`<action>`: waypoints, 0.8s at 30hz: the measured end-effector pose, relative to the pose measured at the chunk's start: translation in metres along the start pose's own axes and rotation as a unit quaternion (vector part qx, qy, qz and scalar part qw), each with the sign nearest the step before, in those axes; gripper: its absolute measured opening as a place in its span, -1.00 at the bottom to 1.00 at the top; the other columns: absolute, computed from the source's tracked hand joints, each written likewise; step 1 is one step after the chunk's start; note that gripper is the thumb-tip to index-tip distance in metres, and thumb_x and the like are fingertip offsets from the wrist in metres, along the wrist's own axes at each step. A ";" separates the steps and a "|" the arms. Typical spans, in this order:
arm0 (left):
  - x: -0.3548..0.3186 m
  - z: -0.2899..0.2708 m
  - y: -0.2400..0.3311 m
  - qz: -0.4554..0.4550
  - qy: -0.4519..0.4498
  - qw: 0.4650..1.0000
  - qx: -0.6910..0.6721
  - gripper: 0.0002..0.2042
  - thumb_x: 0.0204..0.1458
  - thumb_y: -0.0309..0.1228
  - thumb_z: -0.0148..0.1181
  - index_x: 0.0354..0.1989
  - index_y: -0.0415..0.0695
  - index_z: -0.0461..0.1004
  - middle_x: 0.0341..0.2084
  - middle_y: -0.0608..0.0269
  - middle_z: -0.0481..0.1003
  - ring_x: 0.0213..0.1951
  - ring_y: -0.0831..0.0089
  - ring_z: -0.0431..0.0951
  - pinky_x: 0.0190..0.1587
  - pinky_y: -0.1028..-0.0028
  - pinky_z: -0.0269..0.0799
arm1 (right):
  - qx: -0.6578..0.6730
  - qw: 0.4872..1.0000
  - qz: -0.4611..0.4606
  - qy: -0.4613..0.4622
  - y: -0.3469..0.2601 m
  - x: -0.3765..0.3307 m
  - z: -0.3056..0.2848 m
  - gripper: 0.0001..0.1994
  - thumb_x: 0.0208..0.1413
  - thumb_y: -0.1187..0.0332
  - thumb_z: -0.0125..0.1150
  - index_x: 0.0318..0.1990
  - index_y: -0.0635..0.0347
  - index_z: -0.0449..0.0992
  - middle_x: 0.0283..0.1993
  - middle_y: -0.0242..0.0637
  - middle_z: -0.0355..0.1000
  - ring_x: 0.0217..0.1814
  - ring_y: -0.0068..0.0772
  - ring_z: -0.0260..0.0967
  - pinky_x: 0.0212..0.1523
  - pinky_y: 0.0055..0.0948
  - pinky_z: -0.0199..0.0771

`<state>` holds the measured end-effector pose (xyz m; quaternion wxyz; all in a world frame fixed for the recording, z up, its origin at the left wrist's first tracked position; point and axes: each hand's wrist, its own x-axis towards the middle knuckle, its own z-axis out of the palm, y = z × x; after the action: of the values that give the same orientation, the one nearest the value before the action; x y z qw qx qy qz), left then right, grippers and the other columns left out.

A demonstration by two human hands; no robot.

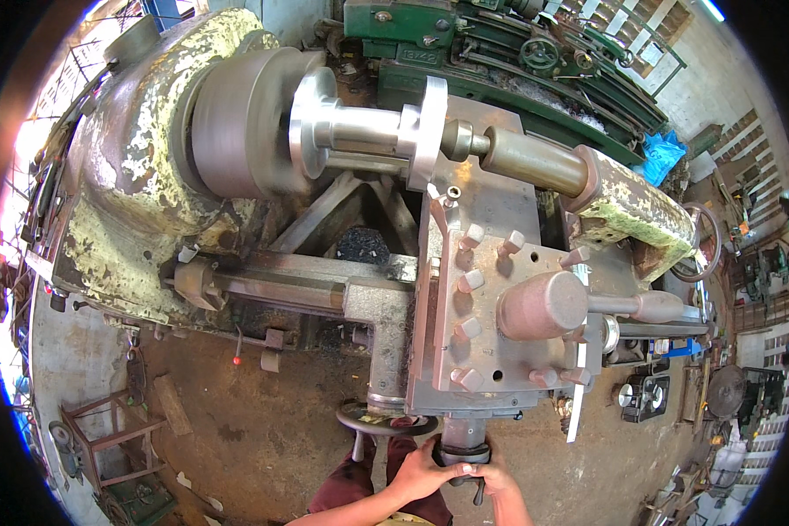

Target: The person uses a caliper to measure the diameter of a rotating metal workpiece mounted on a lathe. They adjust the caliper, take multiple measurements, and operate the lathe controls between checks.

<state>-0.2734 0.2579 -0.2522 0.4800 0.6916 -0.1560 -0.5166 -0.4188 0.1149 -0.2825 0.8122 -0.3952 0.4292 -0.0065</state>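
Observation:
My left hand (422, 474) and my right hand (494, 476) are both closed round the dark feed handwheel (461, 456) at the front of a lathe carriage. Its small crank knob (479, 496) hangs below my right fingers. Above it sits the square tool post (513, 351) with several clamping bolts, a round cap (543, 305) and a lever (653, 306). A cutting tool (438, 206) points toward a shiny flanged metal workpiece (368, 130). That piece lies between the motion-blurred chuck (247, 123) and the tailstock centre (461, 140); whether the tool touches it I cannot tell.
The carriage handwheel (386, 419) stands left of my hands. A red-tipped lever (238, 358) hangs under the bed. The tailstock (636, 206) ends in a handwheel at right. Behind is a green lathe (465, 79); a metal frame stand (114, 434) is at lower left.

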 end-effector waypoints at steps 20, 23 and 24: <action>-0.002 0.000 0.007 -0.038 -0.012 0.999 0.013 -0.02 -0.14 0.11 0.46 0.25 -0.49 0.22 0.09 -0.25 0.47 0.17 0.05 0.48 0.23 0.27 0.33 | 0.015 1.000 0.008 0.000 0.011 0.005 -0.011 0.12 -0.47 0.43 0.52 0.38 0.44 0.00 0.15 -0.03 0.36 0.12 -0.13 0.45 0.01 -0.28 0.56; -0.002 0.000 0.008 -0.028 -0.009 0.999 0.012 -0.02 -0.13 0.10 0.46 0.25 -0.49 0.22 0.09 -0.25 0.46 0.18 0.05 0.47 0.24 0.27 0.33 | 0.025 1.000 0.000 -0.004 0.012 0.006 -0.011 0.12 -0.48 0.45 0.51 0.38 0.43 0.00 0.15 -0.03 0.36 0.11 -0.13 0.45 0.00 -0.28 0.56; -0.002 0.000 0.008 -0.021 -0.009 1.000 0.010 -0.03 -0.13 0.10 0.46 0.25 -0.49 0.22 0.10 -0.25 0.46 0.18 0.05 0.47 0.24 0.27 0.32 | 0.024 1.000 0.005 -0.006 0.012 0.006 -0.011 0.12 -0.48 0.45 0.51 0.39 0.43 0.00 0.15 -0.03 0.36 0.12 -0.13 0.45 0.00 -0.28 0.56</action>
<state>-0.2719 0.2557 -0.2444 0.4607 0.6945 -0.1507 -0.5318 -0.4272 0.1140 -0.2979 0.8242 -0.3736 0.4255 -0.0105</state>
